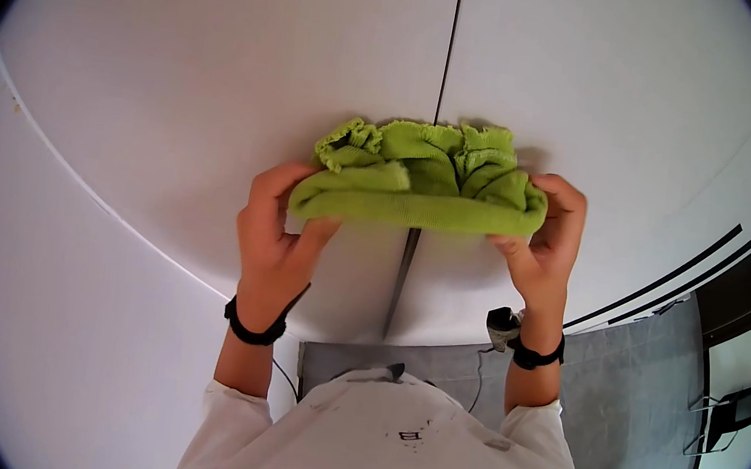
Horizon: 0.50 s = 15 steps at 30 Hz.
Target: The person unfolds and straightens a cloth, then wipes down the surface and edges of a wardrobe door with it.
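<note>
A green ribbed cloth garment (416, 209) with frilled edges lies bunched on the white table, its near edge forming a thick roll. My left hand (281, 223) pinches the left end of this roll, thumb in front and fingers behind. At the right end, my right hand (549, 237) grips the roll in the same way, its fingers curled over the edge. Both wrists wear black bands.
The white table surface (228, 57) has a dark seam (449, 47) running through it under the cloth. Black strips (680, 277) lie at the right edge. Beyond are a grey floor (627, 397) and a black chair (736, 408).
</note>
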Each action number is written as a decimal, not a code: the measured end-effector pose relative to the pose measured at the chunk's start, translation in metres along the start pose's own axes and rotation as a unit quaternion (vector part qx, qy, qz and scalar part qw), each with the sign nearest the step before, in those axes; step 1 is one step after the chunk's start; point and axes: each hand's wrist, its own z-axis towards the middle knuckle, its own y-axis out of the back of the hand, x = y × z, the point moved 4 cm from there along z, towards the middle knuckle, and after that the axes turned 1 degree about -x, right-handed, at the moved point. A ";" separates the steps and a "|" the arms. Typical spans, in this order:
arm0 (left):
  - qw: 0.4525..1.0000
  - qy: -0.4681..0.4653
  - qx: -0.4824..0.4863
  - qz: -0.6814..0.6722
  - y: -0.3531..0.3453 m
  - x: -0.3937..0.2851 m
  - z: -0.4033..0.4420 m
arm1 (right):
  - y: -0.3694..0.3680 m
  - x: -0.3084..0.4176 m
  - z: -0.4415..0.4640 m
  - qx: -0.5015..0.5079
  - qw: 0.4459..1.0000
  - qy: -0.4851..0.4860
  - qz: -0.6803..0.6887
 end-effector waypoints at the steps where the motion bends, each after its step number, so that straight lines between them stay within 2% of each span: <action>1: 1.000 0.003 0.001 0.005 -0.010 -0.007 -0.001 | 0.001 0.003 -0.001 -0.001 1.000 -0.004 0.005; 3: 0.995 -0.038 -0.053 0.080 -0.024 -0.016 0.006 | 0.004 0.007 0.004 -0.052 0.993 -0.037 -0.097; 6: 0.983 -0.072 -0.102 0.133 -0.037 -0.024 0.013 | 0.005 0.010 0.011 -0.099 0.989 -0.023 -0.106; 9: 0.982 -0.046 -0.113 0.147 -0.033 -0.033 0.019 | 0.002 0.024 0.022 -0.109 0.986 -0.052 -0.111; 10: 0.981 -0.050 -0.114 0.147 -0.032 -0.037 0.021 | 0.000 0.027 0.026 -0.111 0.987 -0.049 -0.109; 12: 0.982 -0.001 -0.119 0.145 -0.030 -0.039 0.023 | -0.002 0.027 0.031 -0.144 0.986 -0.076 -0.022; 15: 0.979 -0.026 -0.159 0.122 -0.036 -0.043 0.025 | 0.000 0.027 0.033 -0.162 0.982 -0.092 0.010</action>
